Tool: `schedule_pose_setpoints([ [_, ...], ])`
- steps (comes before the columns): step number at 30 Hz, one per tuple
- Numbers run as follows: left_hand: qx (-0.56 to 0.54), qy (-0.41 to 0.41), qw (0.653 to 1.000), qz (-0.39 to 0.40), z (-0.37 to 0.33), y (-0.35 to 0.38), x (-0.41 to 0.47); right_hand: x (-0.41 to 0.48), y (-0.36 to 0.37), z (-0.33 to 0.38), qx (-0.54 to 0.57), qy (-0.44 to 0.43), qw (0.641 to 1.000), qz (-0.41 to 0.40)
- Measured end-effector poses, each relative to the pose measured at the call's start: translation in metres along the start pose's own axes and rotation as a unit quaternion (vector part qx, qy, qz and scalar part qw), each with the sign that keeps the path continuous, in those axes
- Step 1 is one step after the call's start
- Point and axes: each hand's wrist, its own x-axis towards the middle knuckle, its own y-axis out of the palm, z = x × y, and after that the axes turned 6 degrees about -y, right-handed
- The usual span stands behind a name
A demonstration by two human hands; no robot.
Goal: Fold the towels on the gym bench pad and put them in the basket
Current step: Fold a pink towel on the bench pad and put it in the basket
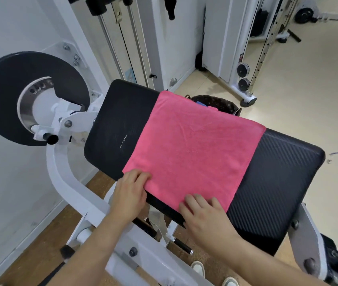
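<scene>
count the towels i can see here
1 for sure: a pink towel, spread flat on the pad. A blue scrap in the basket behind the pad may be another towel, but it is mostly hidden.

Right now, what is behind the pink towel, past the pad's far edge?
A dark patterned basket, with something blue inside. The pink towel and the bench pad hide its lower part, so its other contents cannot be seen.
</scene>
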Motion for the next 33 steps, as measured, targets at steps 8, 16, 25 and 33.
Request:
schedule_pose_setpoints([
  [8, 0.104, 0.095, 0.99, -0.016, 0.015, 0.001, 0.006, -0.018, 0.012, -0.001, -0.014, -0.014, 0.999, -0.043],
  [16, 0.07, 0.154, 0.985, 0.03, 0.022, -0.007, 0.025, -0.019, 0.017, 0.005, 0.009, 0.009, 0.999, -0.049],
  [25, 0.095, 0.177, 0.977, 0.073, 0.008, -0.027, 0.058, -0.003, 0.001, 0.007, 0.053, 0.037, 0.995, -0.077],
  [33, 0.023, 0.15, 0.978, 0.146, 0.028, -0.046, 0.06, 0.016, -0.047, -0.027, 0.373, 0.278, 0.879, -0.104],
])
